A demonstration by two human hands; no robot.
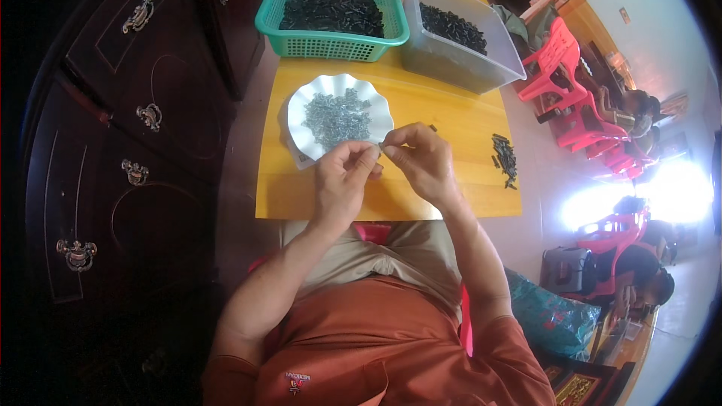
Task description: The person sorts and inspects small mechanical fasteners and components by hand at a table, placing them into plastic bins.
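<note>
My left hand and my right hand meet over the near part of a yellow wooden table. Both are closed in a pinch, fingertips almost touching around something tiny that I cannot make out. Just beyond my left hand stands a white scalloped plate with a heap of small silvery metal pieces. To the right of my right hand lies a loose pile of small black cylindrical pieces. One stray dark piece lies by my right fingers.
At the table's far side are a green plastic basket and a translucent plastic bin, both holding many black pieces. Dark wooden cabinets line the left. Pink plastic chairs and several seated people are at the right. A teal bag stands beside me.
</note>
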